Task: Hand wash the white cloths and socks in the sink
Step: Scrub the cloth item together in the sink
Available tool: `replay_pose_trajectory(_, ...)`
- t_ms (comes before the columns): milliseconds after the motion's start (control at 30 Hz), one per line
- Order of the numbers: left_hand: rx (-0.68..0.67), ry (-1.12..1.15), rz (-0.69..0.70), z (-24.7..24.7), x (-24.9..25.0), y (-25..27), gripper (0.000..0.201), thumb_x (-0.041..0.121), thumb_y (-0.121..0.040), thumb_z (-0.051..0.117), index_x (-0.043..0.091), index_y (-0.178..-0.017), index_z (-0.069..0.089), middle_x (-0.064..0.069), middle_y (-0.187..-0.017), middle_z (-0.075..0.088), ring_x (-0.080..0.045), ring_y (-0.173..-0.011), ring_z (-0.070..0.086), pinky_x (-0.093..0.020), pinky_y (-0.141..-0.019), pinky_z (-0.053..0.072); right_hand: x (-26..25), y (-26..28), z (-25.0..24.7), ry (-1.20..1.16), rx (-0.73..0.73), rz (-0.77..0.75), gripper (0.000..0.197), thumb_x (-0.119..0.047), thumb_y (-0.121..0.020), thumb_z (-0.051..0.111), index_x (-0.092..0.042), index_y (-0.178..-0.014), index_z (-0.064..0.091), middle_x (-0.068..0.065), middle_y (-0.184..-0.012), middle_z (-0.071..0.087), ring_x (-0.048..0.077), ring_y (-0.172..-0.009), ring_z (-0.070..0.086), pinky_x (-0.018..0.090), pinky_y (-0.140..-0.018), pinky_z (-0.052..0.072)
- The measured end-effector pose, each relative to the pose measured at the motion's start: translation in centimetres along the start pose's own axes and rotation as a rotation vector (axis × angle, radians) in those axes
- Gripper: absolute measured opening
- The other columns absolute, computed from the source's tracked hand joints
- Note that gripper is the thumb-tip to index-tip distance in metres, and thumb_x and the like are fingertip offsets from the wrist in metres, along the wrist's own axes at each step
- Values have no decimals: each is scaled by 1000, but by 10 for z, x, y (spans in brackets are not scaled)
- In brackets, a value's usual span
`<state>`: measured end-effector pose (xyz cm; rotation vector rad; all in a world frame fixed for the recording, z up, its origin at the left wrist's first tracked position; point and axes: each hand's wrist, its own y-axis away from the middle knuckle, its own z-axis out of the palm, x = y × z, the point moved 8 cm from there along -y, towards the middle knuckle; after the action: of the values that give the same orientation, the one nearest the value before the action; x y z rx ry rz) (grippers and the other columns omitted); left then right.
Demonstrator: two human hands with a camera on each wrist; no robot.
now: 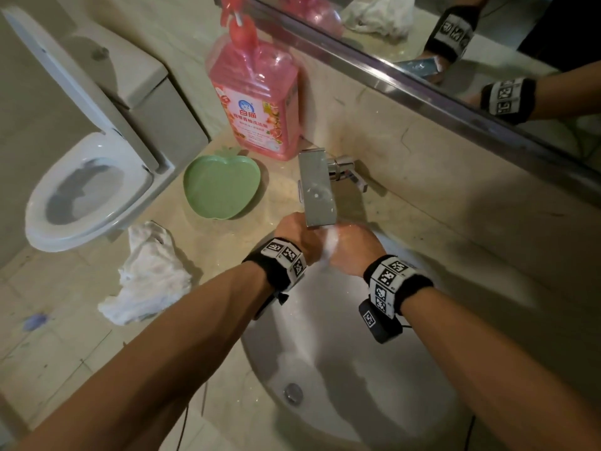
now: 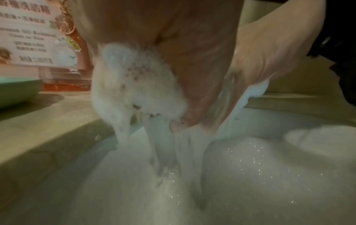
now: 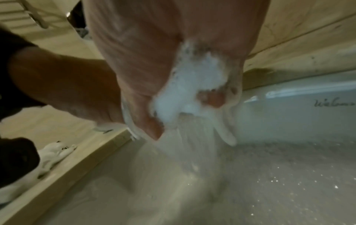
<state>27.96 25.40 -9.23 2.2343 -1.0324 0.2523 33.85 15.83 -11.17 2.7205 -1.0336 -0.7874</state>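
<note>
Both hands meet under the steel faucet [image 1: 317,190] over the white sink [image 1: 341,336], my left hand [image 1: 292,236] against my right hand [image 1: 354,249]. Water runs over them into the basin. A wet white soapy mass [image 2: 138,85] sits between the palms; whether it is foam alone or a small cloth I cannot tell. The right wrist view shows the same white mass [image 3: 192,85] in the cupped right palm, with a fingertip poking through. The faucet hides the fingers in the head view. A crumpled pile of white cloths [image 1: 146,275] lies on the counter, left of the sink.
A pink detergent bottle [image 1: 257,102] and a green apple-shaped dish [image 1: 221,187] stand on the counter behind the pile. The toilet [image 1: 87,190] is at far left with its lid up. A mirror [image 1: 455,43] runs above the backsplash. Nothing lies around the sink's drain [image 1: 292,392].
</note>
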Motion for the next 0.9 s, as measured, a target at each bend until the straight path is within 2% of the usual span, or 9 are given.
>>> replay_pose_trajectory(100, -52, -136, 85, 9, 8, -1, 35, 35, -91, 47, 19, -118, 62, -5, -110, 68, -22, -85, 60, -28, -75, 54, -7, 0, 0, 146, 38, -94, 30, -23, -76, 76, -8, -101, 66, 10, -88, 71, 27, -83, 69, 28, -70, 47)
replay_pose_trajectory(233, -96, -256, 194, 18, 17, 1, 53, 43, -71, 36, 32, -119, 57, -2, -107, 68, -24, -77, 57, -27, -62, 46, -12, 3, 4, 216, 3, -143, 11, -17, -75, 70, -20, -77, 59, 1, -69, 65, 24, -67, 67, 26, -60, 46)
replay_pose_trajectory(333, -220, -297, 200, 23, 9, 1, 43, 43, -83, 50, 30, -123, 58, 0, -118, 66, -24, -95, 61, -33, -80, 53, -5, 5, 4, 104, -21, -81, 19, -22, -75, 73, -23, -87, 59, -3, -74, 56, 22, -74, 64, 25, -65, 41)
replay_pose_trajectory(467, -134, -23, 276, -6, 4, 1, 68, 30, -71, 80, 22, -133, 54, -1, -123, 57, -18, -106, 56, -26, -88, 46, 11, 4, 0, -279, -19, 84, 51, -29, -77, 78, -15, -122, 61, 1, -106, 67, 20, -96, 63, 28, -80, 49)
replay_pose_trajectory(533, -93, 183, 261, -24, -3, 4, 83, 25, -65, 87, 17, -136, 44, -1, -125, 52, -16, -108, 52, -26, -89, 43, 11, 6, 2, -464, -47, 138, 59, -33, -75, 81, -17, -128, 60, 1, -113, 68, 19, -103, 65, 35, -87, 55)
replay_pose_trajectory(567, -65, 269, 226, -31, -11, 5, 76, 23, -64, 87, 16, -128, 46, -1, -122, 54, -16, -106, 53, -26, -86, 43, 8, 7, 3, -513, -73, 157, 63, -37, -74, 81, -18, -130, 60, 1, -115, 69, 19, -106, 65, 38, -90, 55)
replay_pose_trajectory(700, -34, 482, 235, -41, -35, 15, 49, -2, -66, 81, 26, -100, 59, 1, -101, 60, -16, -91, 52, -21, -74, 40, -16, 11, 15, -672, -207, 160, 55, -35, -71, 81, -25, -122, 62, -3, -107, 72, 13, -99, 68, 36, -88, 56)
replay_pose_trajectory(800, -54, 532, 290, -41, -44, 22, 60, -8, -68, 76, 35, -107, 61, 5, -111, 61, -8, -95, 53, -7, -79, 40, -31, 10, 13, -821, -184, 140, 39, -18, -72, 78, -22, -109, 66, -4, -97, 74, 15, -93, 71, 28, -77, 55)
replay_pose_trajectory(900, -97, 532, 286, -33, -50, 24, 60, -3, -77, 74, 19, -128, 50, 0, -122, 54, -13, -106, 51, -14, -85, 41, -33, 9, 9, -923, -128, 160, 29, -1, -79, 71, -16, -104, 73, 6, -104, 76, 23, -104, 71, 37, -90, 56)
